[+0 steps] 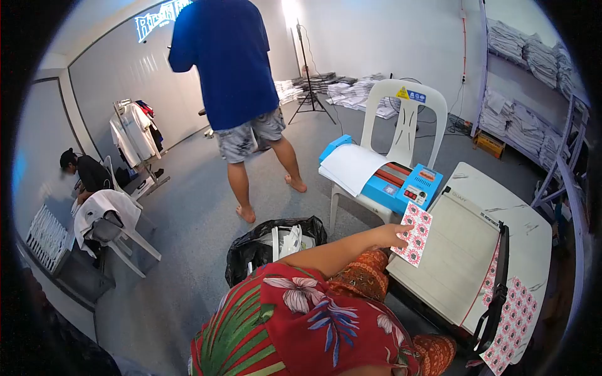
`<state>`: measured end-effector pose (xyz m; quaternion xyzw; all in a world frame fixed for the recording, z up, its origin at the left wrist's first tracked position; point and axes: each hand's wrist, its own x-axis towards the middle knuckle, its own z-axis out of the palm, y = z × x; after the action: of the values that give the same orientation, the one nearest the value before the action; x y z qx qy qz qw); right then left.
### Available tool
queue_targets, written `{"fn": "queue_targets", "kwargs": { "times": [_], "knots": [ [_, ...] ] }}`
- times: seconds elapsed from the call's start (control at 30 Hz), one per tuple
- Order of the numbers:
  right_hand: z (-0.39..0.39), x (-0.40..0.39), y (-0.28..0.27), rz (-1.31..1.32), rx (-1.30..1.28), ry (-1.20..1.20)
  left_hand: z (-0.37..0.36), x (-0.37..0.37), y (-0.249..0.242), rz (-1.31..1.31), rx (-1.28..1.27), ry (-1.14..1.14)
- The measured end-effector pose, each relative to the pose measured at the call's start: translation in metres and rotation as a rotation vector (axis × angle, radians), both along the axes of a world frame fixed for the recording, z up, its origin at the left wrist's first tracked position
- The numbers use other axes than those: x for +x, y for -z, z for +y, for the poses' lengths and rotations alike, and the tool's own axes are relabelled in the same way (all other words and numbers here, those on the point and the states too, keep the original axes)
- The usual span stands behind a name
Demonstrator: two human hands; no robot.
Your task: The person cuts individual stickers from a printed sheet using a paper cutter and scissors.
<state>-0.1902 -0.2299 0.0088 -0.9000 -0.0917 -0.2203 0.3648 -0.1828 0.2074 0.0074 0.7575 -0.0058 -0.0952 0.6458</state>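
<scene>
My left hand [390,236] reaches out to the right and is closed on a strip of printed sticker sheet [416,233] with rows of pink and black designs. The strip is held above the left edge of a paper cutter [448,250], whose board lies on a white table. A black cutter arm [500,294] runs along the board's right side. Another printed sheet [515,319] with the same pattern lies to the right of that arm, and a narrow part of it shows on the board side. My right hand is out of view.
A blue laminator [398,188] with white paper [352,168] on top sits on a white plastic chair [439,109]. A black trash bag [241,250] stands on the floor. One person [229,69] stands ahead; another [94,172] sits far left. Shelves [523,116] hold folded stacks.
</scene>
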Motion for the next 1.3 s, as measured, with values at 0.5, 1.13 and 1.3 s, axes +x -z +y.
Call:
{"fn": "queue_targets", "kwargs": {
  "times": [0.5,1.13,1.3],
  "knots": [
    [-0.033,-0.069,-0.023,0.21,0.069,0.061,0.002,0.0,0.016,-0.231,0.327,0.059],
    [0.134,-0.131,-0.005,0.843,0.405,-0.432,-0.052,-0.054,-0.043,-0.413,0.166,0.172],
    [0.152,-0.124,0.0,0.852,0.574,-0.554,-0.059,-0.072,-0.044,-0.372,-0.006,0.167]
  ]
}}
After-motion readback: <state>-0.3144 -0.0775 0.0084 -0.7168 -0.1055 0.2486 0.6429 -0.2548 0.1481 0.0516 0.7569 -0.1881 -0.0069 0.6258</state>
